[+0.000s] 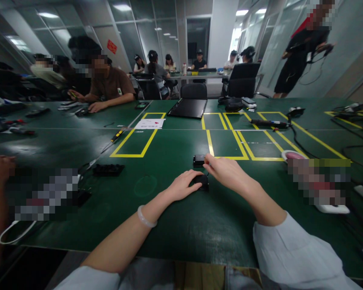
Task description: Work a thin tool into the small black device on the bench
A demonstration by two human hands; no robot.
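On the green table [175, 225], my left hand [183, 185] has its thumb and fingers closed round the left side of a small black block [203, 182]. My right hand [222, 168] is just to the right and a little farther off, its fingertips pinched together above the block's far edge. A thin dark bit shows below those fingertips, too small to name. Right behind sits a second black box [199, 160], close to the right fingertips; I cannot tell whether they touch it.
Left lies a black ridged piece [108, 170], a yellow-black screwdriver [117, 136] and a blurred-out phone-like object [48, 195]. Yellow tape [127, 155] marks rectangles ahead. A black panel [188, 108], a black pen-shaped tool [269, 123] and cables [302, 141] lie beyond. A co-worker [111, 84] sits opposite.
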